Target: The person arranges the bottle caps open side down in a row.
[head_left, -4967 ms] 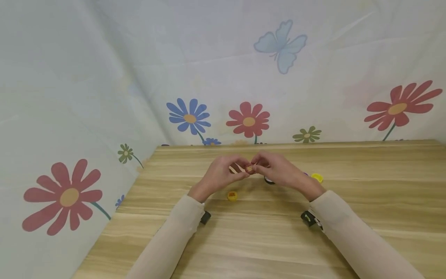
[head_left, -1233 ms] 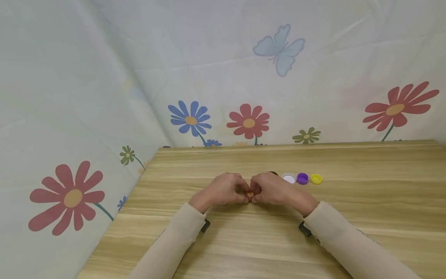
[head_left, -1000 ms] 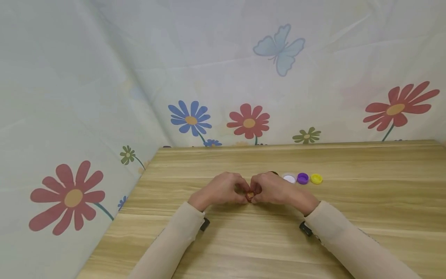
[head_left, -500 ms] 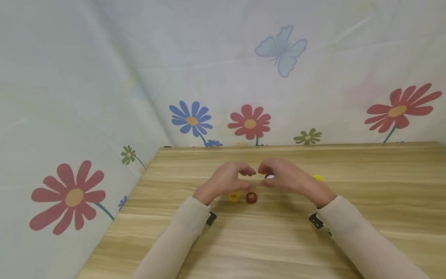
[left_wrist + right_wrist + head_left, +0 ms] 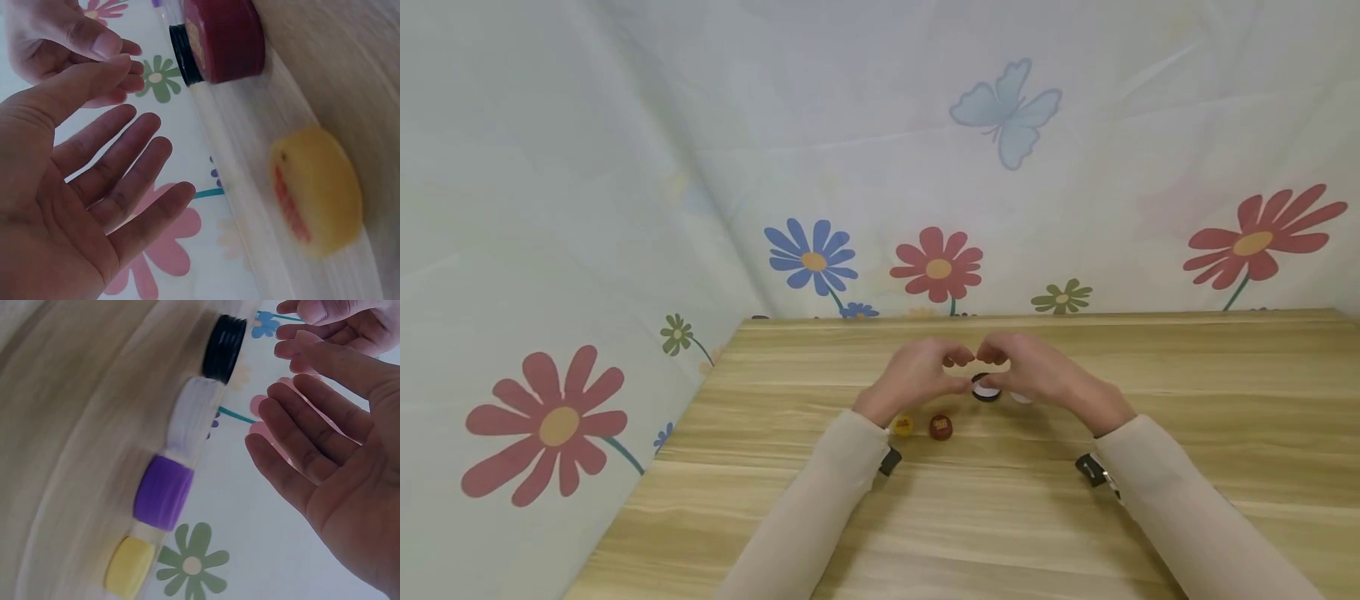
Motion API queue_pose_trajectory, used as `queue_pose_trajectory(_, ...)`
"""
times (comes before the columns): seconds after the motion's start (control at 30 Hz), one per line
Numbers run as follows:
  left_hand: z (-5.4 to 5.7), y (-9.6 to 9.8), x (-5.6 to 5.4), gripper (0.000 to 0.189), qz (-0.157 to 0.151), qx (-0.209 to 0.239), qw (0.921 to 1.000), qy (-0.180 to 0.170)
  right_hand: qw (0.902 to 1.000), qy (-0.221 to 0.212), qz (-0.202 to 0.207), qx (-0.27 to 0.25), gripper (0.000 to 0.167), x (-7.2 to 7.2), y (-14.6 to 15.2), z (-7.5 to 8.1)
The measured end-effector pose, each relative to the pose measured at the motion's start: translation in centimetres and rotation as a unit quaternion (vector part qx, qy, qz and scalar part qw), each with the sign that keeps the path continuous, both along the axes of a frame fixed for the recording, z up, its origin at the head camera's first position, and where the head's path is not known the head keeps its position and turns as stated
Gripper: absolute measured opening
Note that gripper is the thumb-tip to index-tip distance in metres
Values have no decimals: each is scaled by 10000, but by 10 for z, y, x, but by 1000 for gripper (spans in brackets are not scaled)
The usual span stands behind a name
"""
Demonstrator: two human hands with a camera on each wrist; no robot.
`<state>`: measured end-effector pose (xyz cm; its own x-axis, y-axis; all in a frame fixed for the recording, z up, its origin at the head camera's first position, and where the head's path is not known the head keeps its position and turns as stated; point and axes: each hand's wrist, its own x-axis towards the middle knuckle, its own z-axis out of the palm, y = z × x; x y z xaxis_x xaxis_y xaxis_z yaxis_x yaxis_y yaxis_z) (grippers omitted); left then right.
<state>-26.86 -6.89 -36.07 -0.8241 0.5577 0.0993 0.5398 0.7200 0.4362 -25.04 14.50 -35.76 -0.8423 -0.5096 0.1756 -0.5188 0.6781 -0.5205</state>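
My left hand (image 5: 917,379) and right hand (image 5: 1041,375) hover over the table with relaxed, spread fingers, holding nothing. Their fingertips come close together above a black-rimmed cap (image 5: 986,394) with a white inside. Below the left hand stand a yellow bottle cap (image 5: 903,425) with red print and a dark red bottle cap (image 5: 941,427) with pale print, side by side. A white cap (image 5: 190,419) sits beside the black one, partly covered by the right hand in the head view. In the right wrist view a purple cap (image 5: 164,492) and another yellow cap (image 5: 130,567) continue that row.
The wood-grain table (image 5: 1000,517) meets a pale cloth backdrop (image 5: 865,150) printed with flowers and a butterfly at its far edge. Another stretch of the cloth runs along the left side. Dark camera mounts (image 5: 1092,471) are on both wrists.
Both hands have let go of the dark red cap, leaving it on the table beside the yellow one. They have then moved away from the body and right, over the black cap.
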Motion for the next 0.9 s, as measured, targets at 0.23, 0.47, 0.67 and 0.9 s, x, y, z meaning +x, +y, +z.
queue_pose_trajectory(0.23,-7,5,-3,39,7,22,10000,-73,9999,-73,-15,104,29,-5,5,-6)
queue_pose_trajectory(0.47,-13,10,-2,47,2,-35,9997,-248,9997,-217,-15,109,35,-8,8,-12)
queue_pose_trajectory(0.67,-18,12,-3,48,-63,-89,9994,-316,9989,-422,4,184,37,-9,8,-17)
queue_pose_trajectory(0.9,-17,13,-2,44,-142,-234,9993,-260,9988,-377,32,315,35,-10,6,-20)
